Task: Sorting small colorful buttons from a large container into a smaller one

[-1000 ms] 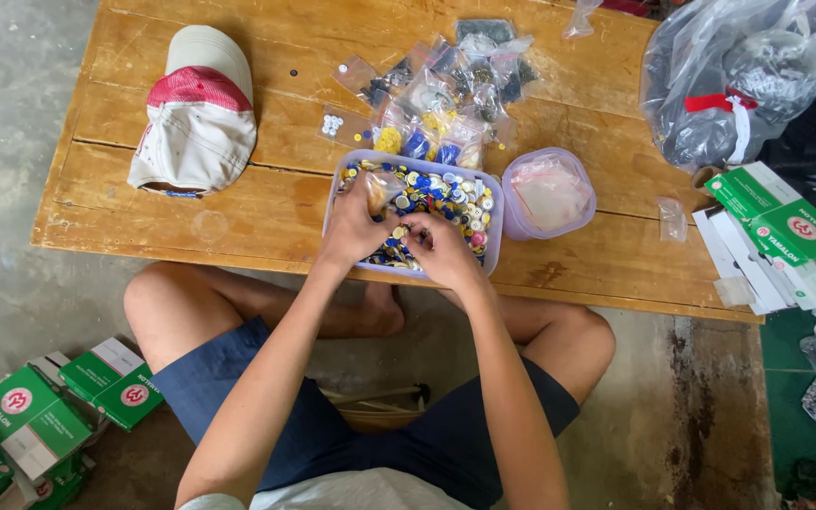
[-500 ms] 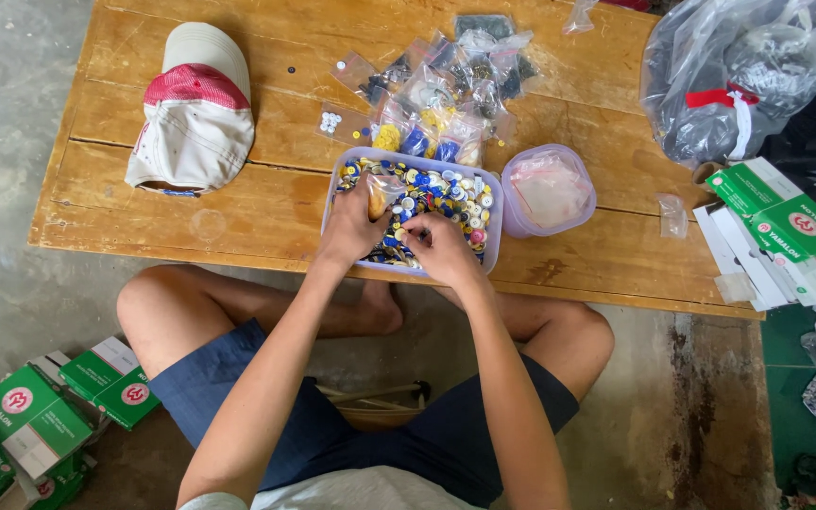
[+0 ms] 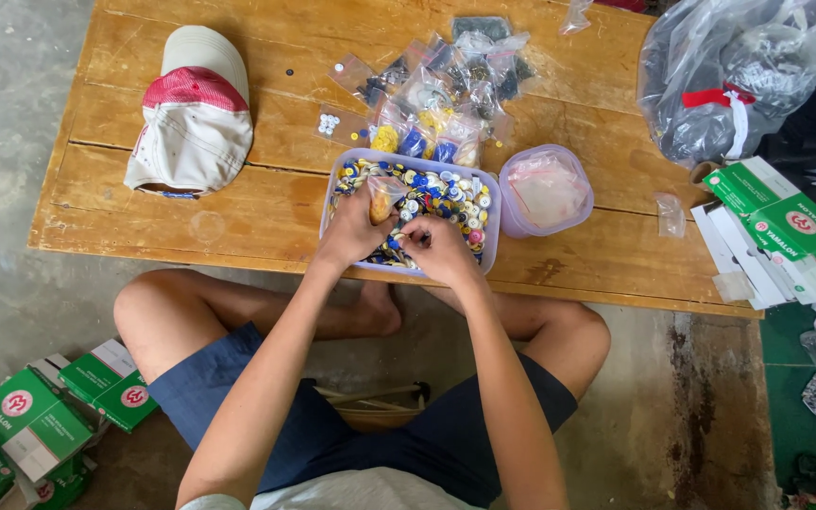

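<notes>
A low wooden table (image 3: pixel 191 227) is seen from above, and a person is seated at its 6 o'clock edge with crossed legs.

At 2 o'clock a large clear plastic sack (image 3: pixel 739 76) is placed, partly off the table. At 10 o'clock one white and red cap (image 3: pixel 195 113) is laid. At 3 o'clock, beside the table, a stack of green and white cartons (image 3: pixel 776 227) is found; more green cartons (image 3: pixel 40 416) are scattered on the floor at 8 o'clock, and their number cannot be told exactly.

Near the middle of the table one rectangular clear container (image 3: pixel 493 227) is set, filled with many small buttons (image 3: pixel 446 194) of blue, yellow and white colour, too many to be counted. Just beside it, at 3 o'clock, one round clear tub (image 3: pixel 545 189) is standing. Behind the container, at 12 o'clock, a heap of small clear bags (image 3: pixel 446 85) is lying, and they cannot be counted one by one.

Two hands are seen, both inside the container. By the left hand (image 3: pixel 356 227) one small clear bag (image 3: pixel 384 194) with yellowish content is gripped, the fingers being curled around it. The right hand (image 3: pixel 441 247) is half closed, its fingertips pinched together and touching the buttons near the left hand; whether a button is held between them cannot be told.
</notes>
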